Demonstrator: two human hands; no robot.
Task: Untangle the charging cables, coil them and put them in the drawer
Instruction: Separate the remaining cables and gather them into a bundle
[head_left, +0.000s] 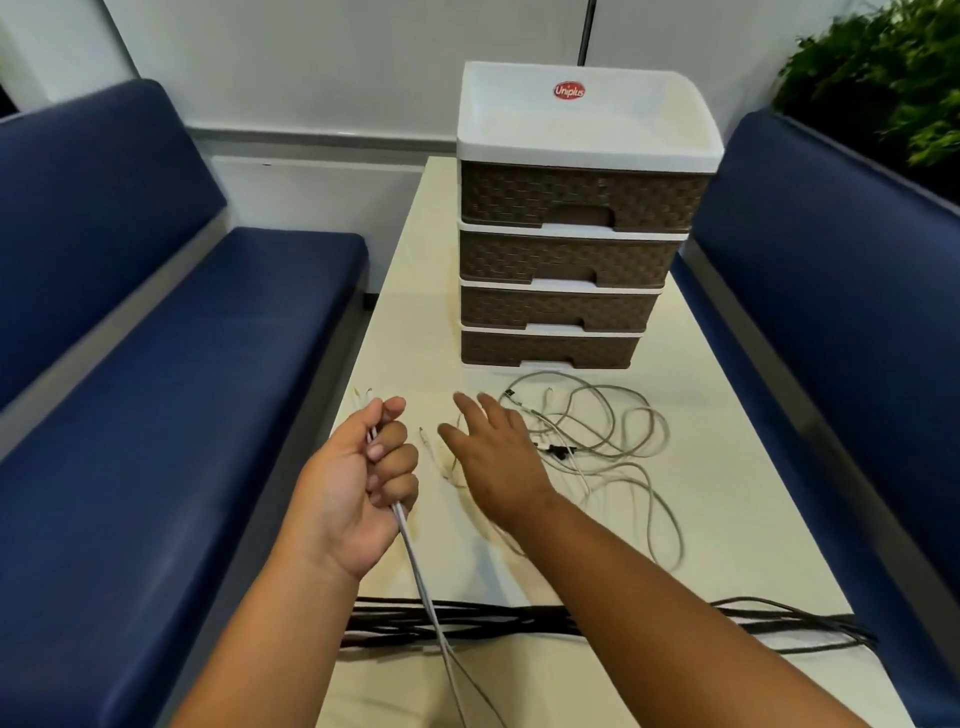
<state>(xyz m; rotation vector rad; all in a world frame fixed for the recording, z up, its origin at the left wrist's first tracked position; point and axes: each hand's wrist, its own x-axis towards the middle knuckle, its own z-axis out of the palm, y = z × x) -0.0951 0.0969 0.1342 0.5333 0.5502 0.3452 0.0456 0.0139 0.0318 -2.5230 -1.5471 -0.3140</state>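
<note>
The left hand (358, 467) gripped a bunch of white cables (415, 556) in a curled fist, their plugs poking out above it and their lengths trailing toward the near tabletop (717, 499) edge. The right hand (493, 457) hovered with fingers spread flat, just left of one loose tangle of pale cables (613, 441). Behind it stood one drawer unit (571, 270) of four closed drawers.

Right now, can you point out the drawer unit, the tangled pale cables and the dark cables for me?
drawer unit (563, 208): head view, top drawer's woven brown front.
tangled pale cables (631, 423): head view, a loop in the heap.
dark cables (498, 618): head view, middle of the bundle across the table's near end.
</note>
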